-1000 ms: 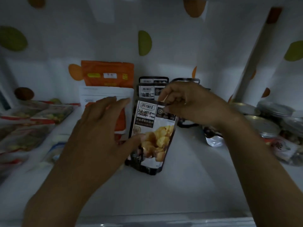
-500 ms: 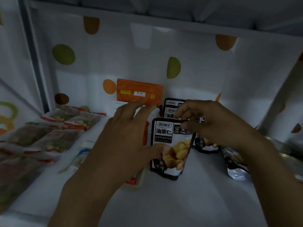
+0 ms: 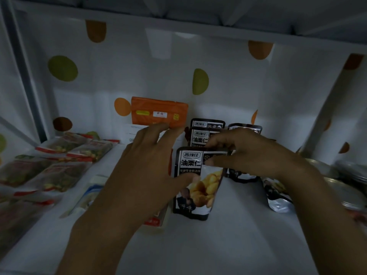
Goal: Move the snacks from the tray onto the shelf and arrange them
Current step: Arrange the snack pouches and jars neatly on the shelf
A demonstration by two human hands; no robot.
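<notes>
Black foil chestnut pouch [image 3: 195, 187] upright on the white shelf [image 3: 228, 245]: right hand [image 3: 252, 157] pinches its top edge, straight-fingered left hand [image 3: 147, 171] steadies its side, likely aligning it before matching pouches [image 3: 200, 135].

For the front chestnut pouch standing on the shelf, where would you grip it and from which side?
Probably its flat top seal, pinched from above on the right, as the right hand does. The front chestnut pouch stands upright, with similar pouches close behind and the left hand against its left side, leaving the top strip freest.
</notes>
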